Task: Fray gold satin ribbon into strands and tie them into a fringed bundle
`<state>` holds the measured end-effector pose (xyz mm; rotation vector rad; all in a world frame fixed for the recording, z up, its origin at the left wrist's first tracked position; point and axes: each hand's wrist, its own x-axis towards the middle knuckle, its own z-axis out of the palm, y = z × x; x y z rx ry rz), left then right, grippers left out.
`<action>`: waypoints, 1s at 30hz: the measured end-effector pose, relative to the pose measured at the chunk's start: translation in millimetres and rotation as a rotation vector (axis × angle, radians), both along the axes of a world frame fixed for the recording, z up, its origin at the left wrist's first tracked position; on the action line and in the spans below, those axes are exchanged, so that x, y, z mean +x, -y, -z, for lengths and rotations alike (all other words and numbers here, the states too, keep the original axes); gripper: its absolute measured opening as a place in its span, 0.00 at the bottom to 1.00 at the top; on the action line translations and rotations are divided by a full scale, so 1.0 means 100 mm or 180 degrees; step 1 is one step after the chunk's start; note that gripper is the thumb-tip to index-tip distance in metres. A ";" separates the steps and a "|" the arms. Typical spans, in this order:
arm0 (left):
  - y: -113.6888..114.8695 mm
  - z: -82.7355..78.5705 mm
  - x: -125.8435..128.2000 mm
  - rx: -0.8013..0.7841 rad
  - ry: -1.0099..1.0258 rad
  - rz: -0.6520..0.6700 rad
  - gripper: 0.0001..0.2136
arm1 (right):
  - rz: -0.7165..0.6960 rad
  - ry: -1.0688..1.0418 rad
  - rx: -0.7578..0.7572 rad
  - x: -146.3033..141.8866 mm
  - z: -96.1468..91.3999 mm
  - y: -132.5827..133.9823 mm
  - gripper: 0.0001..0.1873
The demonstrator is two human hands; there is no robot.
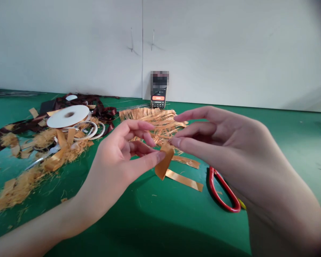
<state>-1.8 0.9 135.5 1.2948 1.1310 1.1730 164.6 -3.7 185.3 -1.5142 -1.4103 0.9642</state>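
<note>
The person is pinching a small orange satin ribbon piece (163, 161) in mid-air between the left hand (117, 160) and the right hand (224, 142), just above a green-topped counter (139, 217). The tip of the left thumb is pressing on the piece near its upper edge, while the right hand's lowest visible digit is meeting it from the other side. The remaining fingers (188, 115) of the right hand are standing apart and slightly curved, and those of the left are curling loosely inward (neither hand is gripping anything else).

Two loose orange ribbon strips (184, 180) are lying on the counter just below the hands, and a fringed orange ribbon panel (155, 119) is spreading out behind them. A red loop handle (213, 182) is resting near the right hand, with its other parts hidden behind that wrist. Further left, a white ribbon spool (68, 116) is sitting on a tangle of dark brown ribbon (104, 114), among orange scraps and a heap of frayed orange fibres (16, 189). A phone (158, 100), its upper part blurred out, is standing upright against the white cabinet doors (69, 46) at the back of the counter.
</note>
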 end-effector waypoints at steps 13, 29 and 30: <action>0.02 -0.08 0.03 -0.0247 -0.0164 0.0177 0.14 | -0.0135 -0.0073 0.0256 -0.01 0.07 -0.03 0.12; -0.01 -0.01 0.02 0.0108 0.0102 -0.0071 0.14 | -0.0419 -0.0130 -0.0315 0.03 0.05 -0.04 0.17; -0.01 -0.01 0.02 0.0116 0.0114 -0.0042 0.14 | -0.0487 -0.0128 -0.0324 0.04 0.06 -0.05 0.16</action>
